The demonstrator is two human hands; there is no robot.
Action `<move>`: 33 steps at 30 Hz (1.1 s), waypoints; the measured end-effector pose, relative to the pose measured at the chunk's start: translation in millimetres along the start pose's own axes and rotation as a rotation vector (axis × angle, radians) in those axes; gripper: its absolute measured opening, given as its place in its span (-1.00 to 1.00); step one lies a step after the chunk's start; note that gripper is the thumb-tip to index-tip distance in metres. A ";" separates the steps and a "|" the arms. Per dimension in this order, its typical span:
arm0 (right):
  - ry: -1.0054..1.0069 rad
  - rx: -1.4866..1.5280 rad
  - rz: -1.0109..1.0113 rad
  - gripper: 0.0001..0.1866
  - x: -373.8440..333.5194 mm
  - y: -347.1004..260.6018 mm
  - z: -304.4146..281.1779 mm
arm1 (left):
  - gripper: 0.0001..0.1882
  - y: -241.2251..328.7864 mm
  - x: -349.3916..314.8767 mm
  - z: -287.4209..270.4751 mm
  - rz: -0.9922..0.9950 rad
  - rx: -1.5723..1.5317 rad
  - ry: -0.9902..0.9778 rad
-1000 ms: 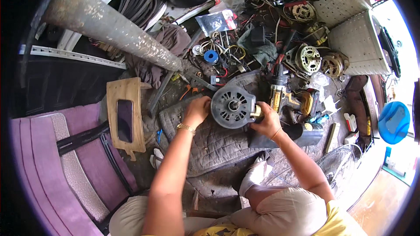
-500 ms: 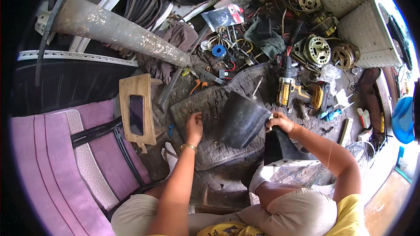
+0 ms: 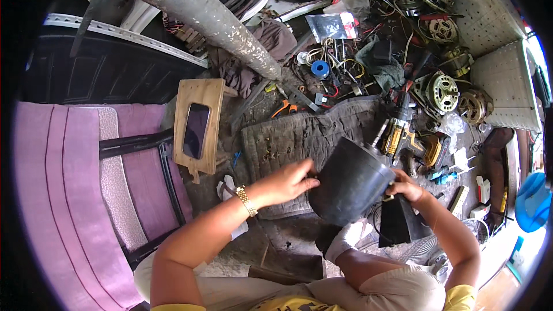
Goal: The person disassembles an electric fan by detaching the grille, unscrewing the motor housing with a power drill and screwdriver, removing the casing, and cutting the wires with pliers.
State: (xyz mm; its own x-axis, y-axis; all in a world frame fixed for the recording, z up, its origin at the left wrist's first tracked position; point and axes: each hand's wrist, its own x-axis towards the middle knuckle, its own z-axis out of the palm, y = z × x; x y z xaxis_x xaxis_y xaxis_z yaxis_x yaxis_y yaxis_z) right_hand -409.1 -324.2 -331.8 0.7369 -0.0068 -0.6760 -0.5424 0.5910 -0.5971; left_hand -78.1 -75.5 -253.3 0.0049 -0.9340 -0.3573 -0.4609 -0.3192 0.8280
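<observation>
A black tapered housing (image 3: 351,183), rounded like a bucket, is tilted in front of me above the worn mat. At its far end, a thin metal shaft (image 3: 379,133) sticks out beside the drill. My right hand (image 3: 405,186) is closed on the housing's right edge; a small light-coloured piece shows at the fingertips. Thumb and fingers of my left hand (image 3: 292,181) are pinched together against or just beside the housing's left side. Whatever they hold, if anything, is hidden. Below my right hand stands a black wedge-shaped part (image 3: 402,223).
A yellow-black cordless drill (image 3: 397,138) lies right of the mat (image 3: 288,138). Beyond are motors (image 3: 442,93), wires and a blue spool (image 3: 319,69). A phone (image 3: 196,129) rests on a wooden board (image 3: 201,91) at left, by purple cushions (image 3: 75,196). A fan guard (image 3: 423,250) is near my knee.
My left hand has come in from the mat to the housing's left side, its fingers now pinched. The housing has moved nearer and turned in my right hand. The whole view has shifted.
</observation>
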 end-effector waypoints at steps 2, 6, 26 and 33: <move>-0.022 -0.031 -0.056 -0.32 -7.4 -11.0 0.9 | -0.62 -5.3 -7.9 13.7 -0.037 -0.083 -0.067; -0.013 -0.116 -0.028 -0.48 -38.7 -26.9 20.5 | -0.58 9.1 -7.0 14.1 0.019 0.167 -0.382; 0.086 -0.570 -0.399 -0.46 -78.9 2.8 71.7 | -0.49 42.3 -122.7 67.7 -0.461 -0.344 -0.342; 0.013 -0.465 -0.407 -0.44 -85.0 3.4 65.7 | -0.45 61.2 -123.6 69.0 -0.913 -0.791 -0.333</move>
State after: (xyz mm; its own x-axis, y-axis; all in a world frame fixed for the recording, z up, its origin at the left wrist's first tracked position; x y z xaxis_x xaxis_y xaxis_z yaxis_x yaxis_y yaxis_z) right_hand -447.1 -268.7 -247.9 0.9183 -0.1692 -0.3580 -0.3402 0.1259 -0.9319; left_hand -168.1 31.5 -188.3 -0.2356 -0.2719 -0.9331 0.2515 -0.9444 0.2117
